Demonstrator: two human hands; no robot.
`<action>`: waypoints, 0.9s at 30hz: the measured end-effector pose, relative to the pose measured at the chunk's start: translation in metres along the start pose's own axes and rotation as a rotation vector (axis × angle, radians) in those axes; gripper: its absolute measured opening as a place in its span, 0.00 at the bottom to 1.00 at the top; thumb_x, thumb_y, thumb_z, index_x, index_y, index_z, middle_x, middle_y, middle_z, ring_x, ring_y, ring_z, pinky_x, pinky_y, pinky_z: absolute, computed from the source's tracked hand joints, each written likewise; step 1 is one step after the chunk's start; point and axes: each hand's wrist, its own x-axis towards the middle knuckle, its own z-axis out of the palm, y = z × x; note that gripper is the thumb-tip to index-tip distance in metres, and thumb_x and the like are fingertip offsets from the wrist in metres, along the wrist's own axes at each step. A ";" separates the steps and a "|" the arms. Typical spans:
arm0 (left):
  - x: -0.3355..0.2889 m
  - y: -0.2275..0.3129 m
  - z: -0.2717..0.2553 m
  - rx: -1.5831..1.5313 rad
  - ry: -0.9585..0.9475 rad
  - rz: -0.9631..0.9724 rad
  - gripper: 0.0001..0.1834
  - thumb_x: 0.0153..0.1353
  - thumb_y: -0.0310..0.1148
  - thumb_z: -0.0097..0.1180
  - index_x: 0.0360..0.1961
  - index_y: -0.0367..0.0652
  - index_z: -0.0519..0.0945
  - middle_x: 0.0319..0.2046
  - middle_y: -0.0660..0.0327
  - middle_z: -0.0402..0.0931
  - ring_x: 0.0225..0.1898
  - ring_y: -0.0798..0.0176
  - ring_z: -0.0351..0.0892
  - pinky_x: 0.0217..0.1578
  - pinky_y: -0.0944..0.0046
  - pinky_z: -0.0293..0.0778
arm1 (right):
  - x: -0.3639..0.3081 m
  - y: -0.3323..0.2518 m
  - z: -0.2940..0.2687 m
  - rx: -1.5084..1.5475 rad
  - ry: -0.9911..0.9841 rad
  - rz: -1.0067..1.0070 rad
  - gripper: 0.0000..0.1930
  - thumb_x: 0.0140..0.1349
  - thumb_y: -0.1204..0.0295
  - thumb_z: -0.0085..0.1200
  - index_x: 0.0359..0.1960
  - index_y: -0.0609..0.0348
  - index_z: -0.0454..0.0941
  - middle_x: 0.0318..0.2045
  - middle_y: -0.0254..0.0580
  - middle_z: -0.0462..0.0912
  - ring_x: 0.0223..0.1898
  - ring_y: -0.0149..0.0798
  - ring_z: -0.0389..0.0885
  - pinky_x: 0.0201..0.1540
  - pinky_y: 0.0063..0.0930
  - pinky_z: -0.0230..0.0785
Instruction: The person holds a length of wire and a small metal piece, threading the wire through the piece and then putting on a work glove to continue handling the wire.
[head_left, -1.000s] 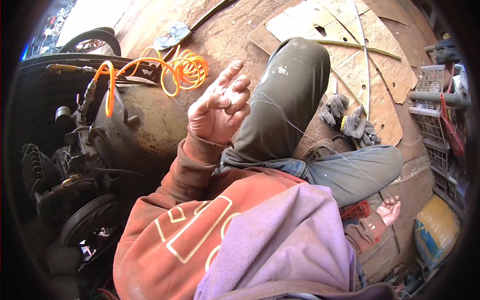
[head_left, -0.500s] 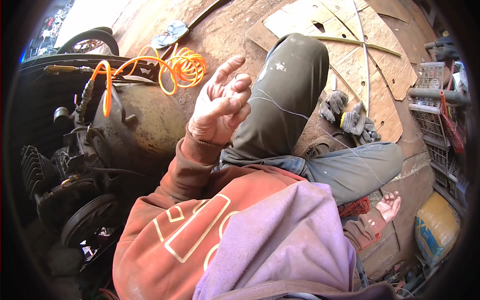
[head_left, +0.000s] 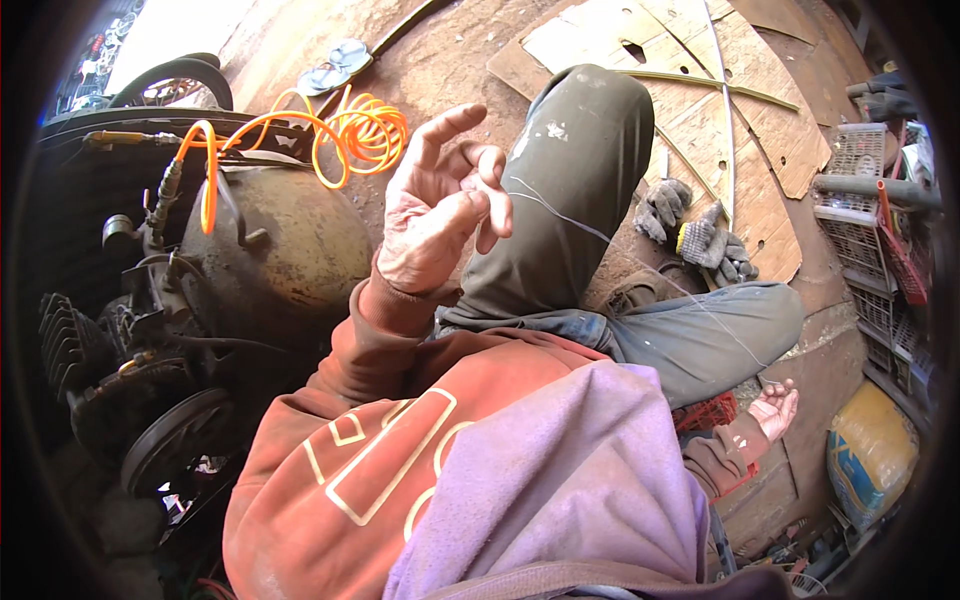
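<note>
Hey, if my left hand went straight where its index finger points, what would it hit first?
Probably the cardboard beside your left knee, though your left hand sits at an unclear height.

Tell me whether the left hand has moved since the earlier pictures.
Yes: the left hand has shifted slightly right, away from the coiled orange hose.

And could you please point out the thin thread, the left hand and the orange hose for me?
Thin thread [head_left: 588, 230]: head view, on its curved bluish stretch.
Left hand [head_left: 430, 213]: head view, on the middle of the hand.
Orange hose [head_left: 390, 138]: head view, on its bunched coils.
</note>
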 end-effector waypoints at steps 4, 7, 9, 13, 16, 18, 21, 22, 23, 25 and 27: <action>0.000 -0.003 -0.003 0.110 -0.047 0.089 0.36 0.60 0.18 0.48 0.69 0.35 0.52 0.43 0.49 0.69 0.34 0.55 0.84 0.18 0.72 0.74 | 0.000 0.000 0.002 -0.009 0.009 0.007 0.09 0.66 0.74 0.54 0.46 0.62 0.73 0.43 0.56 0.81 0.35 0.39 0.76 0.34 0.30 0.71; 0.000 -0.001 -0.001 0.127 -0.051 0.078 0.36 0.61 0.18 0.46 0.70 0.36 0.49 0.45 0.46 0.71 0.39 0.50 0.85 0.21 0.70 0.78 | 0.001 0.000 0.001 0.006 0.017 0.008 0.09 0.66 0.74 0.54 0.46 0.62 0.73 0.43 0.56 0.81 0.35 0.39 0.76 0.35 0.31 0.71; 0.000 -0.001 -0.002 0.117 -0.061 0.067 0.36 0.62 0.18 0.46 0.70 0.37 0.48 0.47 0.44 0.72 0.41 0.47 0.85 0.23 0.68 0.80 | 0.002 0.001 -0.002 0.015 0.005 0.007 0.09 0.66 0.74 0.54 0.46 0.63 0.73 0.43 0.56 0.81 0.35 0.39 0.76 0.35 0.31 0.71; 0.001 -0.003 -0.004 0.090 -0.110 0.069 0.36 0.62 0.19 0.45 0.71 0.38 0.48 0.52 0.40 0.71 0.44 0.43 0.84 0.23 0.66 0.81 | 0.003 0.001 -0.004 0.023 -0.011 0.001 0.08 0.67 0.74 0.53 0.45 0.63 0.73 0.43 0.55 0.81 0.35 0.40 0.76 0.35 0.32 0.70; 0.001 -0.002 -0.004 0.094 -0.110 0.061 0.37 0.61 0.18 0.45 0.71 0.38 0.48 0.52 0.39 0.71 0.44 0.42 0.83 0.24 0.65 0.82 | 0.004 0.002 -0.004 0.026 -0.024 0.006 0.09 0.67 0.74 0.53 0.45 0.63 0.73 0.43 0.55 0.81 0.35 0.39 0.76 0.35 0.31 0.70; 0.002 -0.002 -0.003 0.102 -0.111 0.062 0.37 0.61 0.18 0.44 0.71 0.38 0.48 0.53 0.38 0.71 0.45 0.42 0.83 0.24 0.65 0.82 | 0.000 0.001 0.003 0.005 0.013 0.006 0.09 0.67 0.73 0.53 0.45 0.63 0.73 0.42 0.54 0.81 0.35 0.38 0.76 0.35 0.31 0.70; 0.000 -0.004 -0.004 0.074 -0.114 0.060 0.37 0.60 0.16 0.43 0.70 0.38 0.48 0.53 0.38 0.70 0.45 0.42 0.83 0.25 0.64 0.83 | -0.005 0.000 0.011 -0.017 0.076 0.005 0.09 0.67 0.73 0.53 0.46 0.63 0.73 0.42 0.54 0.81 0.34 0.37 0.75 0.34 0.29 0.70; 0.000 -0.005 -0.004 0.080 -0.103 0.051 0.37 0.60 0.16 0.43 0.70 0.39 0.48 0.53 0.38 0.71 0.45 0.42 0.83 0.25 0.64 0.83 | -0.006 -0.001 0.012 -0.026 0.103 0.007 0.10 0.67 0.72 0.54 0.46 0.63 0.72 0.42 0.54 0.81 0.34 0.37 0.75 0.34 0.29 0.70; 0.001 -0.004 -0.004 0.086 -0.091 0.043 0.37 0.59 0.16 0.42 0.70 0.39 0.48 0.53 0.38 0.71 0.46 0.42 0.83 0.25 0.64 0.84 | -0.005 0.000 0.013 -0.019 0.103 0.002 0.10 0.67 0.72 0.54 0.46 0.63 0.72 0.42 0.54 0.81 0.34 0.37 0.75 0.34 0.29 0.70; 0.002 -0.004 -0.002 0.089 -0.080 0.037 0.37 0.59 0.16 0.43 0.70 0.39 0.48 0.53 0.37 0.71 0.45 0.42 0.83 0.25 0.64 0.84 | -0.005 0.000 0.012 -0.017 0.082 0.002 0.10 0.67 0.72 0.54 0.46 0.63 0.72 0.42 0.54 0.81 0.34 0.37 0.75 0.33 0.29 0.70; 0.002 -0.003 -0.003 0.081 -0.070 0.045 0.36 0.60 0.16 0.43 0.70 0.38 0.51 0.49 0.40 0.73 0.41 0.45 0.84 0.22 0.64 0.82 | -0.004 0.000 0.010 -0.015 0.076 0.003 0.10 0.67 0.72 0.54 0.46 0.63 0.72 0.42 0.54 0.81 0.34 0.37 0.76 0.33 0.29 0.70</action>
